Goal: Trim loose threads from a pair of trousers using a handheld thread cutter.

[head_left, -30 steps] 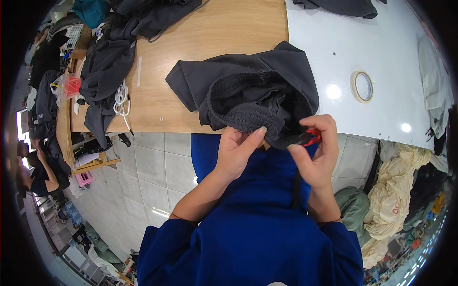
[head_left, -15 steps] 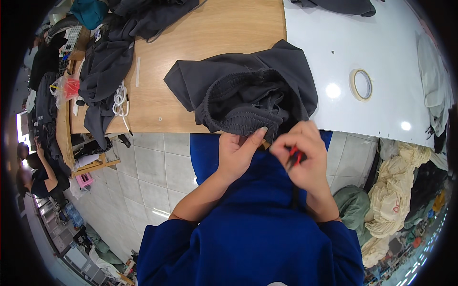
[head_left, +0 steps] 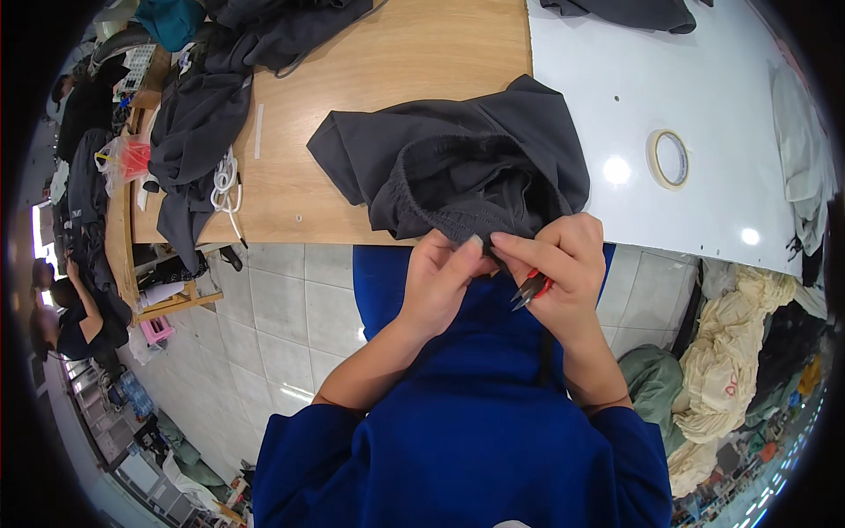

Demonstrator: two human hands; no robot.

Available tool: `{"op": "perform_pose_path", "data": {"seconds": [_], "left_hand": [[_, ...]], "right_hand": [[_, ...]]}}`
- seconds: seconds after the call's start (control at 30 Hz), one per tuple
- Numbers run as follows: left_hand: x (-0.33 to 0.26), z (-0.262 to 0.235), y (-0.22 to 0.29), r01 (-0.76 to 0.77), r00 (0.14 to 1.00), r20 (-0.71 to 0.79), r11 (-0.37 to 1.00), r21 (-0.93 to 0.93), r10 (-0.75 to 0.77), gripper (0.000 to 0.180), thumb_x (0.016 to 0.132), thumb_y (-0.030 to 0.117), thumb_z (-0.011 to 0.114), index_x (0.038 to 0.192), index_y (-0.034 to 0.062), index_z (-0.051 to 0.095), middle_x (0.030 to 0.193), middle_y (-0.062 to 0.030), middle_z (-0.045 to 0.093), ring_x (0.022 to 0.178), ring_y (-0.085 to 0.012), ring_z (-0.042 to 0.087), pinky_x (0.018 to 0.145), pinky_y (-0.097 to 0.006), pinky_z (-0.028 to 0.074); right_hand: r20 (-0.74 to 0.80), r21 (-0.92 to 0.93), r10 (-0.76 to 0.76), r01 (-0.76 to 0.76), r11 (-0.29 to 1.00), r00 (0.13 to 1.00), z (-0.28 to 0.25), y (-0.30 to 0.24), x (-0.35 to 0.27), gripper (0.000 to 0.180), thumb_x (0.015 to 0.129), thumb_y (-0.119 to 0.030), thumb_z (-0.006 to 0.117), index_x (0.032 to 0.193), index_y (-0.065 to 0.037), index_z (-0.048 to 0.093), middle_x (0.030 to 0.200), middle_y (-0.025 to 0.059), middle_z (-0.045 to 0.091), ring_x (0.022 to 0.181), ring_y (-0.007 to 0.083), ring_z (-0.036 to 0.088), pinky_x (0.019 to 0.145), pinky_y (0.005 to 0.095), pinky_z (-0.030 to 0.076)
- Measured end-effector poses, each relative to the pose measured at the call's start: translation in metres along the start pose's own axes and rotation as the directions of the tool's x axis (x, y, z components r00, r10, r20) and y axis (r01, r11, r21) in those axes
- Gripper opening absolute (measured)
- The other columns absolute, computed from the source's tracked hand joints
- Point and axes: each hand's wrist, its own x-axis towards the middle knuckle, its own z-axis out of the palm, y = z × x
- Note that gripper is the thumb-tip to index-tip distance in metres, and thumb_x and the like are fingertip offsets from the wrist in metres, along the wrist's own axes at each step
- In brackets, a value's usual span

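Twice pinched mid-frame, by left hand [head_left: 443,280] and by right hand [head_left: 563,264] with red snips [head_left: 531,288] inside: probably soft, light, floppy grey garment [head_left: 458,121], best held there, by its bunchy edge [head_left: 447,218].

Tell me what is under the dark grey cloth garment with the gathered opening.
The dark grey cloth garment lies across the pale brown wooden tabletop and the glossy white tabletop. The join between them runs out of sight beneath it; anything else there is covered.
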Motion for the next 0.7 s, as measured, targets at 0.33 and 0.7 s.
{"op": "perform_pose_path", "data": {"seconds": [0.33,0.7], "left_hand": [[0.015,-0.007,0.009,0.078,0.993,-0.080,0.990,-0.122,-0.088,0.021,0.096,0.012,0.045,0.113,0.0027,0.054,0.107,-0.0112,0.064,0.095,-0.0167,0.063,0.083,-0.030,0.052],[0.014,0.004,0.012,0.218,0.963,-0.107,0.951,-0.220,-0.246,0.024,0.092,0.007,0.053,0.116,0.0030,0.053,0.109,-0.0097,0.062,0.101,-0.0174,0.061,0.086,-0.031,0.049]], "right_hand": [[0.465,0.457,-0.358,0.127,0.880,0.810,-0.037,-0.014,-0.005,0.023,0.061,-0.017,0.075,0.082,-0.013,0.066,0.066,-0.0006,0.049,0.065,0.0182,0.050,0.067,0.0307,0.037],[0.269,0.367,0.325,-0.408,0.836,0.907,-0.027,-0.001,-0.001,0.059,0.064,-0.019,0.082,0.116,-0.005,0.058,0.071,0.0018,0.045,0.064,0.0137,0.043,0.060,0.0236,0.037]]}}
